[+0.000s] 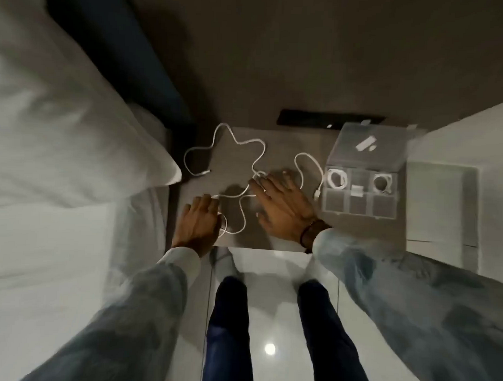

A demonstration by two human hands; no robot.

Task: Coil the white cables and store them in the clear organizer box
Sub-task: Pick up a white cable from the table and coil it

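Note:
A long white cable (247,143) lies in loose curves across the grey bedside table (277,142). My left hand (199,221) is at the table's front left, fingers curled on one stretch of this cable, with a small loop beside the thumb. My right hand (282,204) lies spread in the middle, fingertips resting on the cable where it crosses itself, thumb held apart. A second white cable (304,158) curves from behind the right hand to a plug near the clear organizer box (359,212). The box stands at the right with its lid (371,143) open. Two back compartments hold coiled white cables (337,178).
A bed with a white pillow (76,121) borders the table on the left. A flat black object (329,119) lies along the table's back edge. Glossy white floor (273,276) and my legs are below the front edge. A pale surface (441,202) lies to the right of the box.

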